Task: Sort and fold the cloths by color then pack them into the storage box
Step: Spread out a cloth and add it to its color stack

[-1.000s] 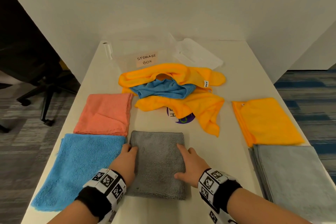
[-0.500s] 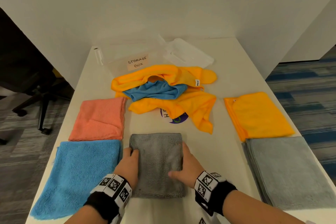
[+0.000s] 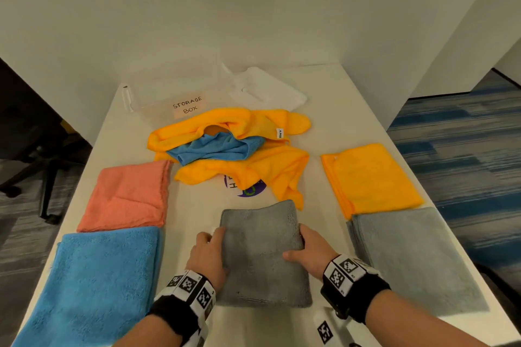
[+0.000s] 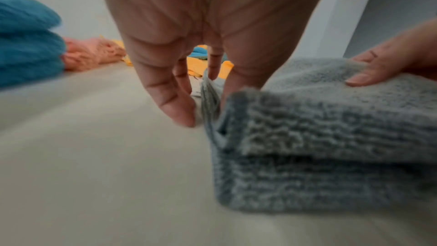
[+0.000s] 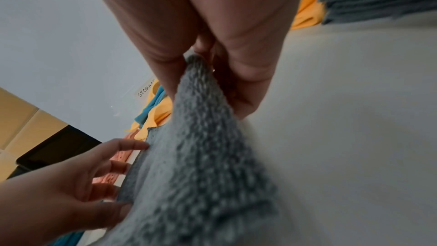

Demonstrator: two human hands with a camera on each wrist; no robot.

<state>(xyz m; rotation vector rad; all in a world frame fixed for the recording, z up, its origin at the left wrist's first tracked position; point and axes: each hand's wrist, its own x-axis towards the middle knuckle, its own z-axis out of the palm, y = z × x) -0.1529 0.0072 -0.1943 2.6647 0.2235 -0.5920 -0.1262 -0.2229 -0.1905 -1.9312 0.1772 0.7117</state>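
A folded dark grey cloth (image 3: 262,251) lies near the table's front edge, between my hands. My left hand (image 3: 217,236) holds its left edge, thumb on top and fingers (image 4: 179,111) down the side. My right hand (image 3: 296,245) pinches the right edge (image 5: 201,85) between thumb and fingers and lifts that side a little. Behind it lies a loose pile of yellow cloths (image 3: 253,169) with a crumpled blue cloth (image 3: 214,149) inside. The clear storage box (image 3: 169,93) stands at the back.
Folded cloths lie around: pink (image 3: 127,197) and blue (image 3: 95,282) at left, yellow (image 3: 369,177) and a light grey-blue stack (image 3: 414,256) at right. The box lid (image 3: 267,90) lies beside the box. An office chair base (image 3: 42,177) stands left of the table (image 3: 197,205).
My hands went from lying flat on the grey cloth to taking hold of its side edges. The cloth's right side has come up slightly off the table.
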